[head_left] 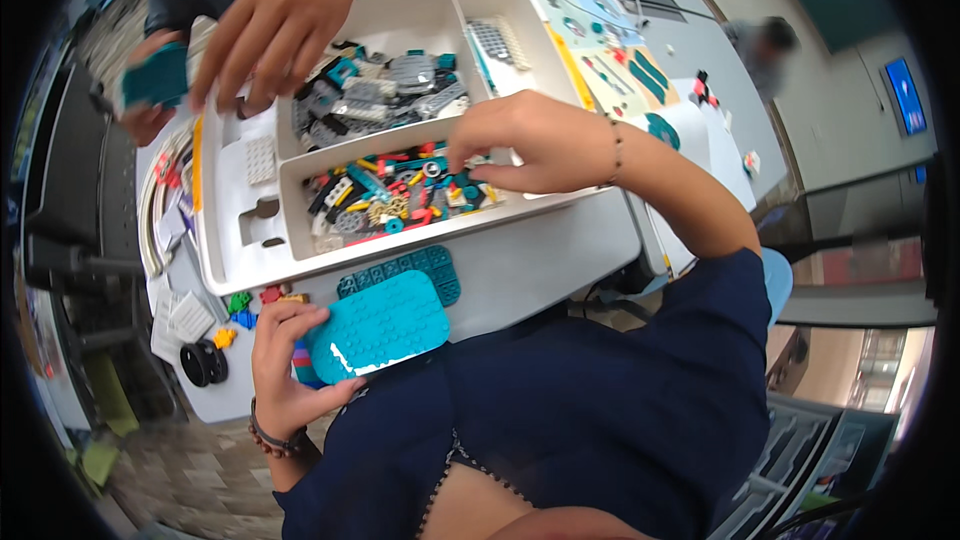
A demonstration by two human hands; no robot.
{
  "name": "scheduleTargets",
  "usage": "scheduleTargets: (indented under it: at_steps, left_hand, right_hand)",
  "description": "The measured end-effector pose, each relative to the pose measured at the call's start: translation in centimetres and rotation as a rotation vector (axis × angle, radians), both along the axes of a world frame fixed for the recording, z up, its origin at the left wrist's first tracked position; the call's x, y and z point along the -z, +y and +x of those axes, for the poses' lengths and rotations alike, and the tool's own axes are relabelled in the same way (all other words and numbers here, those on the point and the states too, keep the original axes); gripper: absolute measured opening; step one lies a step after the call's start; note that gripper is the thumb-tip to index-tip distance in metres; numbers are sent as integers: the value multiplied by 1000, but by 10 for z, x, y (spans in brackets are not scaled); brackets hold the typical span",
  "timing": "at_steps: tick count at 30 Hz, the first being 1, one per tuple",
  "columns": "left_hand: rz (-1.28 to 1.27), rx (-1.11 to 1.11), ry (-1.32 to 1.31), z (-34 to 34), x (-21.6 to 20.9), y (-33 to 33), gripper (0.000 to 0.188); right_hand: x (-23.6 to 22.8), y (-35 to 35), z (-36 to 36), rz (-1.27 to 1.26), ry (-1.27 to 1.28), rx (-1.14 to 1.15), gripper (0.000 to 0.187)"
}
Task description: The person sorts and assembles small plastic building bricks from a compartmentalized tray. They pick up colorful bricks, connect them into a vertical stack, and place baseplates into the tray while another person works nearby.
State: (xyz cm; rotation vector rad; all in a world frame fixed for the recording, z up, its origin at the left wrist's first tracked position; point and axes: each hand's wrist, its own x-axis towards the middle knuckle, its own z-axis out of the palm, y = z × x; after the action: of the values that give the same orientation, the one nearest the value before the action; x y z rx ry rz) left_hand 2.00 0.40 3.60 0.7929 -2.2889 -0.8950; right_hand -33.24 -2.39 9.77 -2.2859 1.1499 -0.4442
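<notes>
My left hand (285,360) grips a bright teal studded building plate (385,325) by its left edge, in front of my body. A darker teal studded piece (435,272) lies on the table just beyond the plate, partly covered by it. My right hand (530,145) reaches over the near compartment of a white sorting tray (370,247). Its thumb and fingers are curled close together among small mixed building pieces (400,190) in yellow, red, teal and black. Whatever sits between those fingertips is too small to make out.
Across the tray, another person's hand (285,30) hovers over its left side; their other hand holds a dark teal piece (157,75). Grey pieces (390,90) fill the far compartment. Black wheels (204,363) and small coloured pieces stand at left, printed sheets (620,70) at right.
</notes>
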Motion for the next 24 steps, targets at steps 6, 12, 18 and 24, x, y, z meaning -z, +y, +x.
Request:
scheduleTargets:
  at_steps: [6,12,18,24]
  left_hand:
    - [-25,-10,0,-3,-12,-2,65]
    - [-141,28,-39,-20,-55,-12,65]
    - [-412,247,-41,-95,-99,-55,60]
    - [-517,348,38,-160,-98,-97,57]
  right_hand:
    - [-19,30,-36,-273,-105,189,13]
    - [-30,69,-63,-192,-235,415,13]
    - [-16,67,-36,202,-612,299,45]
    - [-4,42,-48,511,-1041,451,53]
